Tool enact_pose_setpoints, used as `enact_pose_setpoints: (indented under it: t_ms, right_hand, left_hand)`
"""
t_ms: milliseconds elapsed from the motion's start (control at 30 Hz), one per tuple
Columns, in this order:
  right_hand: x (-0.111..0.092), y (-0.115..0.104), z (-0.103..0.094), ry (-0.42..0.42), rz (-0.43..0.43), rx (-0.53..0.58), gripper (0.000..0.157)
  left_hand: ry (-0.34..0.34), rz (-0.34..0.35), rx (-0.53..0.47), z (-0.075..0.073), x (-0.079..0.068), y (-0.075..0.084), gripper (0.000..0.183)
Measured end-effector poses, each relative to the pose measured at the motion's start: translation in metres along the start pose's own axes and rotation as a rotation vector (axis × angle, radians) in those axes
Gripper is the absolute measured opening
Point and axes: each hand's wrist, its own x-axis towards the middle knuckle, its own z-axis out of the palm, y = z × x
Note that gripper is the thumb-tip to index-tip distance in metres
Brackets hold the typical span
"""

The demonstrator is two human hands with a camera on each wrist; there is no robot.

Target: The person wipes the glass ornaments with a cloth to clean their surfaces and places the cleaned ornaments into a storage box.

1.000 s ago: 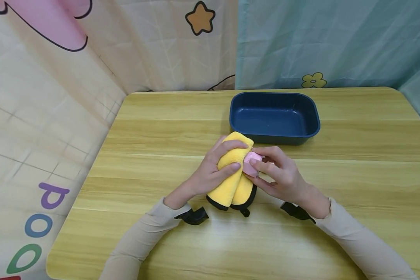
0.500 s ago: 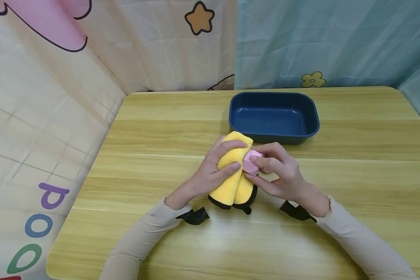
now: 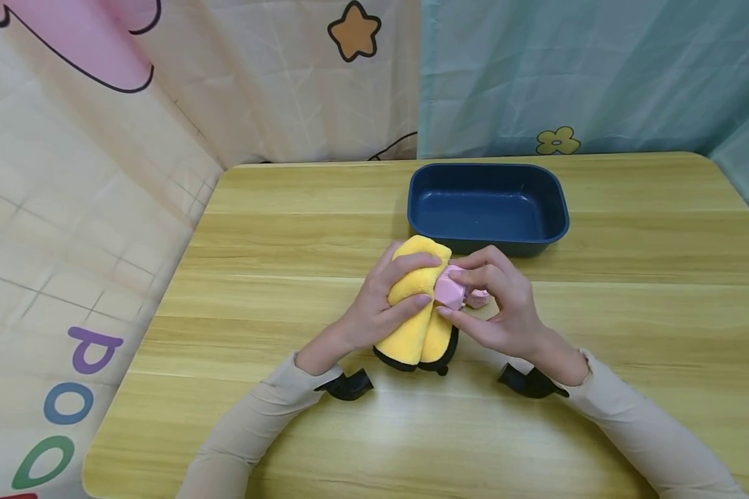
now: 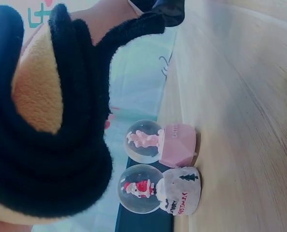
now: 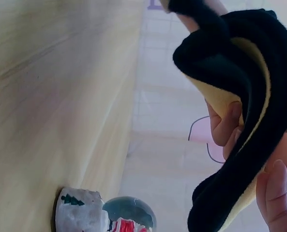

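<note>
My left hand [image 3: 396, 294] grips a folded yellow towel [image 3: 412, 339] with a black edge. The towel is wrapped against a pink snow globe [image 3: 449, 290], whose faceted base sticks out to the right. My right hand [image 3: 496, 298] pinches that base between thumb and fingers; its glass ball is hidden in the towel. Behind the hands, a second pink snow globe [image 4: 178, 145] with a pink figure stands on the table. Beside it is a white snow globe [image 4: 182, 191] with a Santa inside and Christmas lettering, partly seen in the right wrist view too.
A dark blue rectangular bin [image 3: 487, 239] stands at the back of the wooden table [image 3: 274, 229], just beyond the towel. Patterned curtains [image 3: 274, 83] hang along the back and left side.
My right hand has shifted its fingers slightly upward and turned the pink base a little within the towel. More of the second pink snow globe shows behind it. My left hand stays nearly still.
</note>
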Motion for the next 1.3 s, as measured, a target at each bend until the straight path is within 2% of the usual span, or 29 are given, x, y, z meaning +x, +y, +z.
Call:
enact_pose_setpoints:
  t_ms: [300,533,733,1033,1300]
  right_hand:
    - [-0.0010,-0.0015,-0.0005,0.001,0.133,0.278,0.040]
    - [-0.0036,-0.0052,-0.0026,-0.012,0.379,0.472,0.035]
    - [-0.0022,-0.0085,-0.0065,-0.053,0.545,0.523,0.034]
    - [-0.0010,-0.0102,-0.0072,-0.071,0.607,0.473,0.037]
    - [-0.0017,-0.0101,-0.0069,-0.079,0.636,0.477,0.041]
  left_hand:
    - [0.016,0.049,0.030,0.0014,-0.0005,0.0011,0.043]
    - [0.014,0.060,0.052,0.0025,-0.0025,0.0007,0.041]
    - [0.013,0.061,0.073,0.0021,-0.0018,-0.0001,0.041]
    - [0.024,0.045,0.072,0.0009,-0.0016,0.0008,0.044]
    - [0.030,0.052,0.068,0.0004,-0.0014,-0.0002,0.044]
